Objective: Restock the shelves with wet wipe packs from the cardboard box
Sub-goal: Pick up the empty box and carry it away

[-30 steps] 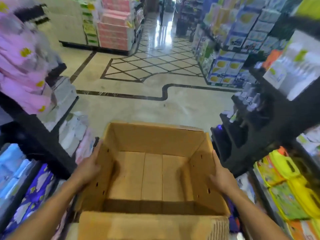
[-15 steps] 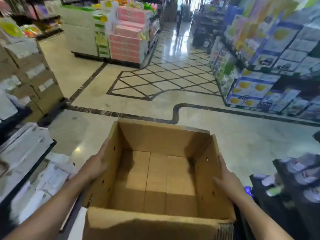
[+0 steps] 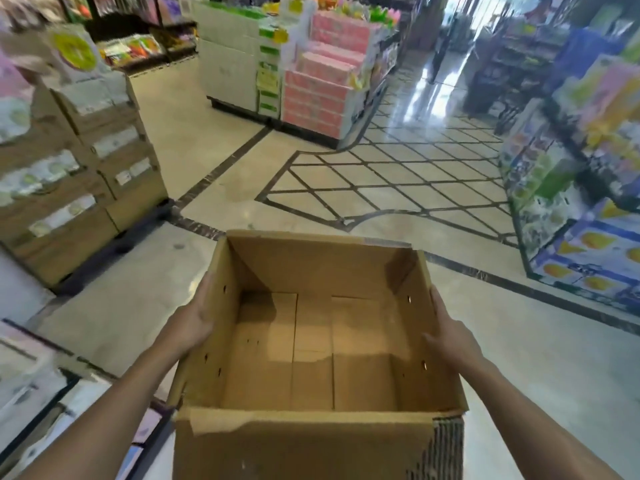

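I hold the empty cardboard box [image 3: 313, 355] between my left hand [image 3: 194, 322] and right hand [image 3: 450, 336], fingers flat against its 2 opposite sides.

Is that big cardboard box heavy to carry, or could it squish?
Probably light: the cardboard box looks empty inside. It may flex a bit, since the left hand and right hand only press its thin side walls. The torn front edge suggests it's fairly worn.

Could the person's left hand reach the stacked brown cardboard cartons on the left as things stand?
Probably not. The left hand is pressed flat against the side of the open, empty brown cardboard box, helping carry it, and bare floor separates it from the stacked brown cardboard cartons.
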`<state>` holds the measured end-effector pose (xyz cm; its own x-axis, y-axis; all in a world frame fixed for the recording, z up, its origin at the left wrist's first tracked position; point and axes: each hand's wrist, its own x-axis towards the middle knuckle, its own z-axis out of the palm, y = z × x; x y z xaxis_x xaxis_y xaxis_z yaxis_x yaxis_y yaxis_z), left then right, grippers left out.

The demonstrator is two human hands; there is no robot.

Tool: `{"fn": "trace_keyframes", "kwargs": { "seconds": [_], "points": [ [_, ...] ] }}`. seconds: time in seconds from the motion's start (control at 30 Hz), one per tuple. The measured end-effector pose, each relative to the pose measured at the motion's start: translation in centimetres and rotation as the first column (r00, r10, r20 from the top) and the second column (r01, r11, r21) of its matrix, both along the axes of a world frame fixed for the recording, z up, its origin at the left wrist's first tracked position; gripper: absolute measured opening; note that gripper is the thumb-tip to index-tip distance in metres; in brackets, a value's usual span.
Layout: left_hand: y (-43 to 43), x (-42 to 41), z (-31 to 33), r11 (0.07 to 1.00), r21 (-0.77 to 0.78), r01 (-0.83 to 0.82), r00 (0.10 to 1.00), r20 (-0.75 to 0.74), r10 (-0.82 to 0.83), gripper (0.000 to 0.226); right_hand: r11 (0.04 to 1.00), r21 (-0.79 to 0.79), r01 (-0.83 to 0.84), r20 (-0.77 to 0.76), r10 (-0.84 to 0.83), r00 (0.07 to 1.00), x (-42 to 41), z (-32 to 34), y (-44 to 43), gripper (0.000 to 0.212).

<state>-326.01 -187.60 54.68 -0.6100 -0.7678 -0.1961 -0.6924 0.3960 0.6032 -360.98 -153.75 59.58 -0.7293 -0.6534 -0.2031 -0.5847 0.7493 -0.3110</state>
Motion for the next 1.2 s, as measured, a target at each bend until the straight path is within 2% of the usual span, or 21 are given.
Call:
{"fn": "trace_keyframes", "kwargs": {
  "seconds": [0.13, 0.27, 0.37, 0.47, 0.53, 0.63, 0.9, 1.07, 1.2],
  "points": [
    [-9.9, -5.0, 0.9, 0.998, 0.013, -0.061, 0.998, -0.022, 0.062, 0.104, 0.997, -0.052, -0.059, 0.006, 0.059, 0.998, -6.8, -0.1, -12.0, 0.090],
    [-17.5, -8.3, 2.7, 0.986, 0.033, -0.162, 0.987, -0.004, 0.162, 0.101, 0.995, -0.024, -0.100, -0.017, 0.099, 0.995, -13.1, -0.8, -23.3, 0.081],
    [-23.1, -9.7, 2.8, 0.969, 0.045, -0.242, 0.970, 0.002, 0.242, 0.099, 0.980, -0.008, -0.199, -0.015, 0.199, 0.980, -16.5, -0.9, -32.3, 0.092],
    [-28.9, -10.9, 2.0, 0.944, 0.069, -0.323, 0.946, 0.013, 0.323, 0.099, 0.937, -0.106, -0.332, -0.026, 0.331, 0.943, -19.2, -1.1, -42.0, 0.086],
    [-32.1, -11.5, 1.5, 0.913, 0.072, -0.402, 0.916, 0.012, 0.402, 0.099, 0.906, -0.087, -0.413, -0.042, 0.411, 0.911, -21.9, -2.3, -49.1, 0.092],
    [-36.5, -11.8, 0.8, 0.860, 0.065, -0.506, 0.862, -0.004, 0.507, 0.106, 0.881, -0.030, -0.472, 0.016, 0.472, 0.881, -24.8, -2.8, -59.8, 0.104],
    [-45.1, -10.3, 1.9, 0.665, 0.049, -0.746, 0.658, -0.108, 0.746, 0.108, 0.683, 0.007, -0.730, 0.040, 0.729, 0.683, -23.1, -0.3, -84.8, 0.103],
    [-51.5, -7.6, 0.5, 0.592, 0.047, -0.805, 0.579, -0.162, 0.799, 0.099, 0.582, 0.047, -0.812, 0.087, 0.807, 0.584, -18.7, -2.3, -98.6, 0.107],
    [-57.9, -4.0, -2.6, 0.511, 0.103, -0.854, 0.497, -0.132, 0.858, 0.105, 0.513, 0.037, -0.858, 0.107, 0.851, 0.513, -14.1, -4.2, -108.2, 0.106]
  ]
}}
